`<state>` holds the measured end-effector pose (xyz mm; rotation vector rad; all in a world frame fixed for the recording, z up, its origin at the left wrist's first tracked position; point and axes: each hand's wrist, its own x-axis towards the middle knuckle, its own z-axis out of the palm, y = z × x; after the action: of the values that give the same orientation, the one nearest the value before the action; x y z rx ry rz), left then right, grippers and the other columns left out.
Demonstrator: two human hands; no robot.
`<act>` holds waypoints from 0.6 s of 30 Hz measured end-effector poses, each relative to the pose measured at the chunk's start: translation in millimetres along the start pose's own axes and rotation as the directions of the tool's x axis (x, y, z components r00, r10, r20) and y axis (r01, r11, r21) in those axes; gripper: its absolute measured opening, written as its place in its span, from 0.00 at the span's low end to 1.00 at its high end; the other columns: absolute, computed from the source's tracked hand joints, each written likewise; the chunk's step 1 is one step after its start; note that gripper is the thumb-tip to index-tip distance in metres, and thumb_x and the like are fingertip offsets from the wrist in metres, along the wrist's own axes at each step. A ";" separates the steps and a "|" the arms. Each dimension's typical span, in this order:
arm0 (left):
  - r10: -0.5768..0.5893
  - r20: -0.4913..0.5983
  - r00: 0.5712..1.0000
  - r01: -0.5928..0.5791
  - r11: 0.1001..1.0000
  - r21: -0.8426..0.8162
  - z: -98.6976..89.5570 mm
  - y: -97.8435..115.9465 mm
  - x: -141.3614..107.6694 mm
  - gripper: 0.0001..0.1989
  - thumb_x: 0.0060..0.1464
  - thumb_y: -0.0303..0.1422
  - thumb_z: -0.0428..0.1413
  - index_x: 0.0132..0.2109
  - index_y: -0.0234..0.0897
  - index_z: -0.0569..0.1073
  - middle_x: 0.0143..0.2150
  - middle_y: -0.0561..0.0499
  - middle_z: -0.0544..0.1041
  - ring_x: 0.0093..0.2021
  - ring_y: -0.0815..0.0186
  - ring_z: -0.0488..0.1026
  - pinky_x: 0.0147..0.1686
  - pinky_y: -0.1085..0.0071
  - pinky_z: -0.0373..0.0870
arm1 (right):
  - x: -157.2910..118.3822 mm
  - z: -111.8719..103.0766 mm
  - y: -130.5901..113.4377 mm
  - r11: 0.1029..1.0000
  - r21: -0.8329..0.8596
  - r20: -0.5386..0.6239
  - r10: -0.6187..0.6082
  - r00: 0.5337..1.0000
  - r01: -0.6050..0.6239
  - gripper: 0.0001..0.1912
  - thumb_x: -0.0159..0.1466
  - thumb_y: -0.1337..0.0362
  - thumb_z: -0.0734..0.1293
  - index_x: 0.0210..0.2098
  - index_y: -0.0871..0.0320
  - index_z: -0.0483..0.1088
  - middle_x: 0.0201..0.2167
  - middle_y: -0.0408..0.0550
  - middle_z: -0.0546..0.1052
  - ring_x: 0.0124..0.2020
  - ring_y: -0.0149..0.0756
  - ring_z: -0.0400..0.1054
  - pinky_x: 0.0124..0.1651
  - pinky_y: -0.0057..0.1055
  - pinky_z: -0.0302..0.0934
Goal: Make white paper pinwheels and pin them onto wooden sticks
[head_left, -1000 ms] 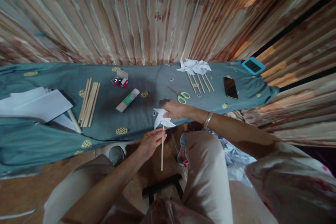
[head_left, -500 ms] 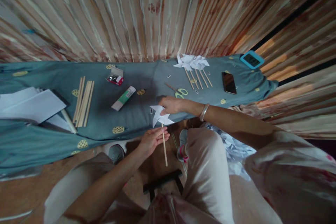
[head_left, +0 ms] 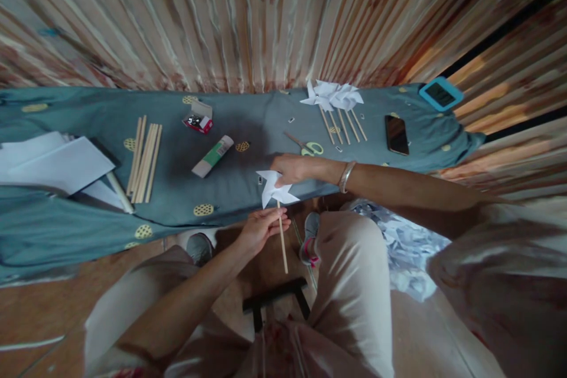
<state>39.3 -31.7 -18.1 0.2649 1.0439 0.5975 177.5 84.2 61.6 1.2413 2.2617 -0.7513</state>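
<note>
A white paper pinwheel (head_left: 275, 191) on a thin wooden stick (head_left: 283, 246) is held over the table's near edge. My left hand (head_left: 260, 228) pinches the stick just below the paper blades, and the lower end hangs free. From above, my right hand (head_left: 290, 169) grips the pinwheel at its upper right blade, fingertips close to its centre. Several similar pinwheels (head_left: 333, 96) lie together at the back right. Green-handled scissors (head_left: 310, 147) rest just beyond my right hand.
On the cloth-covered table (head_left: 248, 189) lie wooden sticks (head_left: 145, 162), white paper sheets (head_left: 57, 159), a glue stick (head_left: 212, 156), an opened small box of metal pins (head_left: 198, 121), a phone (head_left: 397, 134) and a blue-framed device (head_left: 440, 94). Pleated curtains (head_left: 221, 18) hang behind.
The camera view has shifted slightly, so the table sits higher in the picture. Both hands keep their hold on the pinwheel, with hardly any change between them.
</note>
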 end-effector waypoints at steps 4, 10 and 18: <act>0.002 0.015 1.000 -0.002 1.000 -0.002 0.4 -0.6 1.1 0.02 0.50 0.23 0.65 0.30 0.27 0.80 0.26 0.45 0.80 0.26 0.66 0.79 0.33 0.71 0.78 | 4.7 -0.9 0.6 1.000 -0.019 0.023 0.014 1.000 -0.013 0.15 0.58 0.66 0.69 0.43 0.66 0.78 0.35 0.52 0.81 0.28 0.31 0.67 0.29 0.27 0.54; 0.008 0.029 1.000 -0.007 1.000 -0.025 0.4 -4.1 3.5 0.03 0.49 0.23 0.66 0.30 0.27 0.79 0.27 0.45 0.80 0.26 0.66 0.79 0.39 0.66 0.79 | 10.3 -1.8 -1.0 0.999 -0.036 0.038 0.033 0.999 -0.032 0.14 0.58 0.64 0.70 0.41 0.66 0.78 0.33 0.50 0.79 0.29 0.30 0.66 0.29 0.27 0.52; 0.007 0.032 0.999 -0.006 0.999 -0.033 2.1 -6.7 5.0 0.03 0.51 0.23 0.64 0.30 0.27 0.80 0.27 0.44 0.80 0.27 0.65 0.79 0.39 0.66 0.78 | 15.7 2.8 3.3 0.999 -0.023 0.036 0.033 0.999 -0.032 0.11 0.57 0.64 0.71 0.38 0.63 0.78 0.28 0.47 0.77 0.27 0.31 0.65 0.28 0.27 0.53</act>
<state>45.1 -34.1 -23.9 0.2487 1.0018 0.6141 172.9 93.5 49.0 1.2408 2.2096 -0.7289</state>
